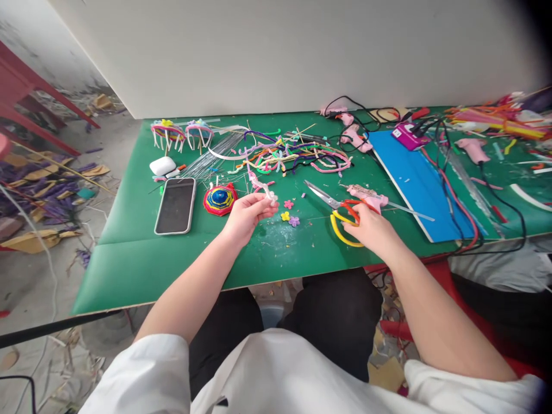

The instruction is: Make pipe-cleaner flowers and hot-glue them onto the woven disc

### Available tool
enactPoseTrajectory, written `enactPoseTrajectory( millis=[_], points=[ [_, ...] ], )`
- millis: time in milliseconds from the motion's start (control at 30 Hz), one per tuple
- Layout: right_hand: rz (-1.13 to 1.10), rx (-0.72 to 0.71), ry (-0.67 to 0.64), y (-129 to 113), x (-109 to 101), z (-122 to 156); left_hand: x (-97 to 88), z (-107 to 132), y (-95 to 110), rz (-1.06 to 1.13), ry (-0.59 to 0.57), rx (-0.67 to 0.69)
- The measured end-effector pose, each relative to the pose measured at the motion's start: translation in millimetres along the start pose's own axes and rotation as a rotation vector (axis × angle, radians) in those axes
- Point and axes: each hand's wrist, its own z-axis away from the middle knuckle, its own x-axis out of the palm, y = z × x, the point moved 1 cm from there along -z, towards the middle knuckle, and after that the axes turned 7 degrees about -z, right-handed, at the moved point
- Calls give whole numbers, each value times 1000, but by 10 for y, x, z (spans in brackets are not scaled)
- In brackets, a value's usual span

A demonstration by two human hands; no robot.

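Pale, likely light and bendy, the strip (271, 197) suits a near-end pinch; the left hand (246, 217) clamps it there. The right hand (371, 229) grips scissors (333, 203) by their handles.

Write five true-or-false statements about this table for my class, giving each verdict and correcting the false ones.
1. The right hand holds the scissors. True.
2. The left hand holds the phone. False: the left hand pinches a pale piece, and the phone lies on the table.
3. Three small flowers lie on the table between the hands. True.
4. The board at the right is yellow. False: the board is blue.
5. The scissor blades point away from the person. True.
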Motion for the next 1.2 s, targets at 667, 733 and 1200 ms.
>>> enactPoseTrajectory(
  millis=[667,733,1200],
  points=[
    [345,-546,245,-653,-487,356,80,93,-17,-110,-185,-53],
    [364,-549,246,-674,-502,357,80,96,-19,-113,-203,-52],
    [404,-563,254,-638,-502,368,92,119,-30,-81,-251,-31]
  ],
)
